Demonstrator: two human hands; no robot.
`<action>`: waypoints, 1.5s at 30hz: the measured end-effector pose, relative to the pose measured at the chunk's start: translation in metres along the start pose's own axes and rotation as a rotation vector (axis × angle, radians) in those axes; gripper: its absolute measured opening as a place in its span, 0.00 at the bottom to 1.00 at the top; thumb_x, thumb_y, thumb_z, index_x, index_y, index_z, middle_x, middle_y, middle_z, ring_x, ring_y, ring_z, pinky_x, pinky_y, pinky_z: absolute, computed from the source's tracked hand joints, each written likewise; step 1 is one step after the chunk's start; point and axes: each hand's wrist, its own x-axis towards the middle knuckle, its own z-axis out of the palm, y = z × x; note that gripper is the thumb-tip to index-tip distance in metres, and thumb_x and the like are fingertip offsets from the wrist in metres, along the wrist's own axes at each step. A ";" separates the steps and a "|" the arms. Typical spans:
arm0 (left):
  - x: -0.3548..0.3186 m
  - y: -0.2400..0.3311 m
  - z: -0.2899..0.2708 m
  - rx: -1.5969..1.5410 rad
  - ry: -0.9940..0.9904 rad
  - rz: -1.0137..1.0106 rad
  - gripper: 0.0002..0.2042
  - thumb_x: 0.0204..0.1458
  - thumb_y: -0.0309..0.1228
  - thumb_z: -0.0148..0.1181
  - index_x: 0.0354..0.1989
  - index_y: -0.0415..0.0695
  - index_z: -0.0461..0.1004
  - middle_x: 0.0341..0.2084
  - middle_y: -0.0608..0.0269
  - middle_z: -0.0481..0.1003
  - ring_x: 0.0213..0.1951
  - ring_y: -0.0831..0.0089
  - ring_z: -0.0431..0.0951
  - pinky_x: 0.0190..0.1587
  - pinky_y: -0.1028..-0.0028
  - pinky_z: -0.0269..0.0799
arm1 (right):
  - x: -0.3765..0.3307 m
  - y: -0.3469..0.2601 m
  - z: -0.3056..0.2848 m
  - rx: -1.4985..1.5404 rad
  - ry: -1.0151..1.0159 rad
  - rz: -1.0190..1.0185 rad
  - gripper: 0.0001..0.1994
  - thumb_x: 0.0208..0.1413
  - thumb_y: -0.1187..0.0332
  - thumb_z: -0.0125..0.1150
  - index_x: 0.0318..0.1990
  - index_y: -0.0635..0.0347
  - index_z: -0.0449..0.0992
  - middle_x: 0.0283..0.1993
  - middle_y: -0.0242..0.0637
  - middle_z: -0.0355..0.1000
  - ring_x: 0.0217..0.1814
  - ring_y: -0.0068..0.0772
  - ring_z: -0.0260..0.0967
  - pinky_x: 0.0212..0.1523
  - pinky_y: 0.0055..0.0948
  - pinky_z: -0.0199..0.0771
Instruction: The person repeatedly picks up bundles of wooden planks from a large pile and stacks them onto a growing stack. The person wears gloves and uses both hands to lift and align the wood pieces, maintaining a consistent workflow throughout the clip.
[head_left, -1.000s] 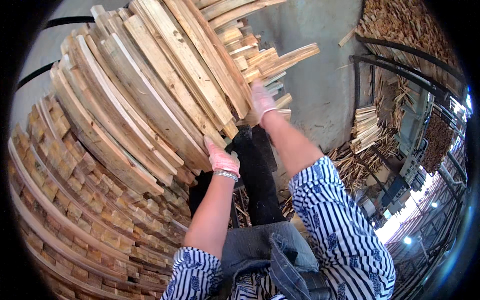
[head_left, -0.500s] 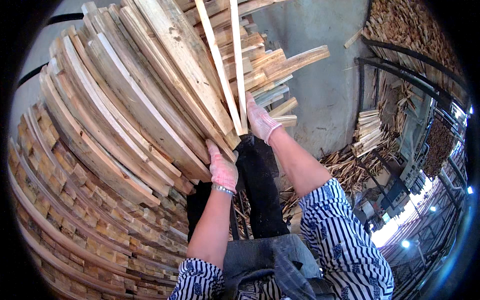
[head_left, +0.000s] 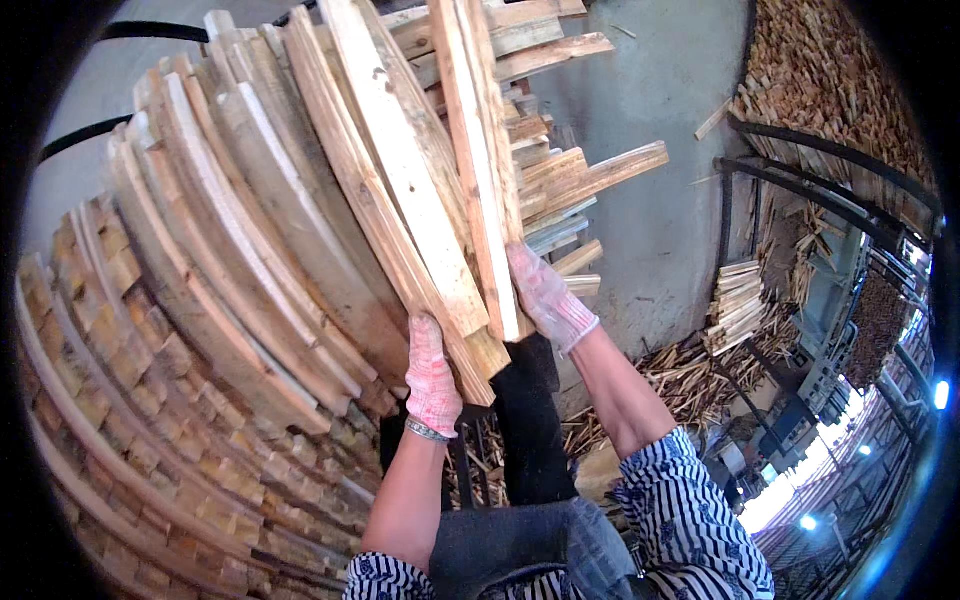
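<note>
The person's left hand (head_left: 432, 380) and right hand (head_left: 550, 300) hold the boards (head_left: 412, 190) between them, near the lower ends, with the far ends reaching up and away beside the pile (head_left: 245, 220). The left grip is closed on the left edge, the right grip on the right edge; fingers tucked beneath are out of sight, so how deeply they wrap is hard to tell. Those lower ends are staggered and the boards fan slightly apart, so steady inward pressure from both palms, kept level, should suit them, with the ends squared before any lift. Long pieces held at one end will likely tip, so a hold farther along would steady them. On the left, the pile lies close alongside and leaves little room for the left elbow. Beyond the right hand, offcuts (head_left: 548, 182) jut out, a likely snag for the sleeve. Past them, grey floor (head_left: 650, 240) gives the widest way to swing, up to the black frame (head_left: 724, 215).
</note>
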 end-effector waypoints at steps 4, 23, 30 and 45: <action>-0.080 0.009 -0.033 0.100 0.017 -0.190 0.44 0.61 0.67 0.43 0.70 0.37 0.59 0.63 0.52 0.68 0.61 0.60 0.70 0.65 0.64 0.65 | -0.083 -0.032 -0.002 -0.204 -0.078 -0.095 0.30 0.70 0.52 0.49 0.69 0.67 0.58 0.68 0.50 0.65 0.72 0.40 0.59 0.69 0.36 0.61; -0.185 0.004 -0.026 -0.097 -0.274 -0.168 0.39 0.56 0.44 0.68 0.72 0.47 0.55 0.60 0.61 0.69 0.59 0.69 0.71 0.61 0.67 0.70 | -0.201 -0.116 -0.026 0.763 -0.283 0.278 0.48 0.55 0.56 0.71 0.75 0.65 0.47 0.70 0.39 0.61 0.70 0.29 0.57 0.71 0.32 0.58; -0.215 0.016 -0.033 -0.278 -0.269 -0.220 0.30 0.60 0.41 0.64 0.68 0.44 0.62 0.57 0.58 0.73 0.56 0.64 0.76 0.59 0.61 0.74 | -0.227 -0.145 -0.016 0.839 -0.313 0.394 0.43 0.55 0.57 0.72 0.73 0.61 0.54 0.64 0.38 0.67 0.60 0.27 0.69 0.60 0.30 0.73; -0.335 -0.005 0.011 -0.121 -0.272 -0.753 0.30 0.59 0.53 0.60 0.64 0.48 0.68 0.53 0.54 0.77 0.52 0.55 0.79 0.56 0.52 0.75 | -0.381 -0.122 -0.034 1.127 -0.335 1.011 0.24 0.62 0.52 0.61 0.56 0.63 0.74 0.48 0.46 0.80 0.44 0.42 0.81 0.48 0.44 0.84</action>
